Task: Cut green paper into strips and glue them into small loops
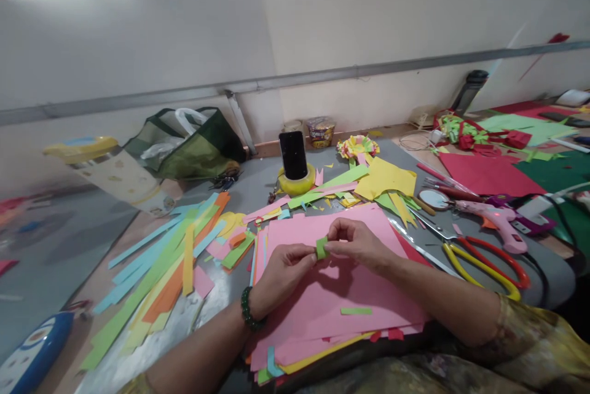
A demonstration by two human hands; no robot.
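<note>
Between my two hands is a small folded piece of green paper [321, 249], held above a stack of pink paper [295, 302]. My left hand [288, 268] pinches its left side between thumb and fingers. On the other side, my right hand [354, 243] grips it with thumb and forefinger, the other fingers curled. A narrow green paper strip [356, 311] lies on the pink sheet just below my hands. Sheets of other colours stick out from under the stack's lower edge.
Coloured paper strips [152, 283] lie to the left. A phone [293, 155] stands in a yellow holder [297, 182] behind the stack. Scissors [483, 262] with red and yellow handles and a pink glue gun [495, 219] are at right. A tumbler [124, 182] stands far left.
</note>
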